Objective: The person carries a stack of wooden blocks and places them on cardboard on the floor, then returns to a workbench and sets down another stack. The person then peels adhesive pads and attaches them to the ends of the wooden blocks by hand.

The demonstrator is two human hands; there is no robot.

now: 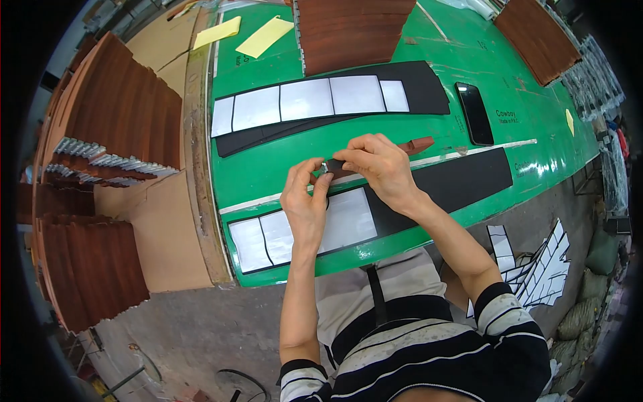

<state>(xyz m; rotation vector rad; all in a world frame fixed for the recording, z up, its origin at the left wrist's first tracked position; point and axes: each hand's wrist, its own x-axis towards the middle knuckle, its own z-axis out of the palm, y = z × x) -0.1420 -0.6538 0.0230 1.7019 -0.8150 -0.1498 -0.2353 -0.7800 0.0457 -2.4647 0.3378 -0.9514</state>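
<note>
Both hands meet above the green work surface (254, 177). My left hand (307, 197) pinches the left end of a narrow brown strip (416, 145) at a small metallic tip (326, 167). The fingers of my right hand (382, 167) close on a small black piece (335, 166) at that same end, and the strip runs on behind this hand to the right. Under my hands lies a black sheet (455, 187) with white rectangles (348, 218) on its left part. Farther back, more black sheets (425, 87) bear white rectangles (305, 100).
A phone (474, 114) lies at the right. Stacks of brown strips stand at the left (120, 100), back centre (355, 33) and back right (539, 40). Yellow papers (265, 37) lie at the back left. White pieces (539, 268) are heaped below the table's right edge.
</note>
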